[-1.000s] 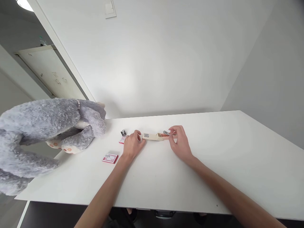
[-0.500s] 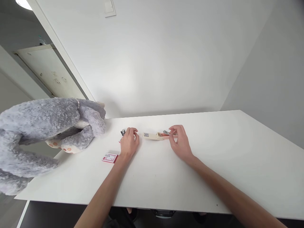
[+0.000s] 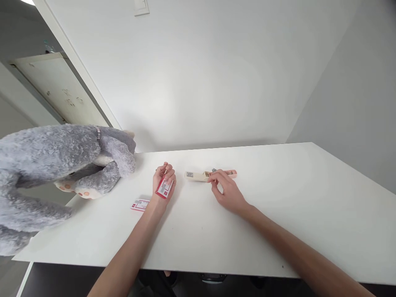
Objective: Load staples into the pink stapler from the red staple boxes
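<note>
My left hand [image 3: 164,179] is turned partly palm up with curled fingers, holding a small red-and-white box [image 3: 165,189] against the palm. A slim light stick-like piece shows at its fingertips, too small to name. My right hand [image 3: 227,190] reaches over a long, narrow case that lies opened out, with a cream half [image 3: 195,176] on the left and a pink half [image 3: 232,173] on the right. Its bent fingertips meet at the small open compartment near the case's middle; what they pinch is hidden. A small silver metal piece [image 3: 213,169] shows just behind these fingers.
A second red-and-white box [image 3: 140,204] lies left of my left forearm. A big grey plush toy [image 3: 93,161] covers the table's left end. The white table [image 3: 247,231] meets a wall at the back, and its front edge is close to me.
My left hand has turned over and now shows a red-and-white box in it. The right hand has slid left from the pink half to the case's middle, uncovering the pink end.
</note>
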{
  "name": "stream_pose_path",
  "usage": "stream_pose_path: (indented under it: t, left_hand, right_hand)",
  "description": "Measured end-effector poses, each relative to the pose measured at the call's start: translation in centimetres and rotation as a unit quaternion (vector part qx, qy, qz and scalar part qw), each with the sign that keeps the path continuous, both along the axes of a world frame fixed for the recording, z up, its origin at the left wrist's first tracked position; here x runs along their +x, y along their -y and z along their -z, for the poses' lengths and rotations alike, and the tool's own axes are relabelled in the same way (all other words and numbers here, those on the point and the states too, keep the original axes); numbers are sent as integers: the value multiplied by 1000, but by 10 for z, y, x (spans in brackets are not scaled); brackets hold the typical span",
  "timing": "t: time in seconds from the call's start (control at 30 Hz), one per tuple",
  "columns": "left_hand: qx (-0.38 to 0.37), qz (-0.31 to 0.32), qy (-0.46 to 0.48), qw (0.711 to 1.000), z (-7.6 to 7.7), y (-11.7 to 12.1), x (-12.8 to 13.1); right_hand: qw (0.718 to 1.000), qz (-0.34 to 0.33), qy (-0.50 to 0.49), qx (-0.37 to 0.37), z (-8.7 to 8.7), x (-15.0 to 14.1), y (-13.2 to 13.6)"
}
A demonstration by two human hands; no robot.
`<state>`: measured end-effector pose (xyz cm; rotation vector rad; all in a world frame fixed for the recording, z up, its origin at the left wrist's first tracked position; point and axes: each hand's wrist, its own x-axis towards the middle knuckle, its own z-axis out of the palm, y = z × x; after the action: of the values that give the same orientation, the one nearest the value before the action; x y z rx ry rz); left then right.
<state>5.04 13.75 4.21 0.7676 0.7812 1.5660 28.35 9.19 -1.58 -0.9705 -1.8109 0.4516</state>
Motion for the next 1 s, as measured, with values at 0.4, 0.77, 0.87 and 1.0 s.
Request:
stream_pose_path:
  t: [0.4,0.77,0.87,1.0]
  left_hand:
    - [308,-69,-405,858,27,41,44]
    - [346,-139,-500,781,6,45,41]
    - [315,-161,-579,735,-5,40,19]
    - [193,-210,-711,642,1,55,-32]
  right_hand:
    - [959,-212,48,-183,-16,-14,18]
    - [898,-251,-172,-318,-20,-8,10]
    - [896,-246,-160,-334,-21,-2,9]
    - [914,-219,-77,-333,-14,-6,14]
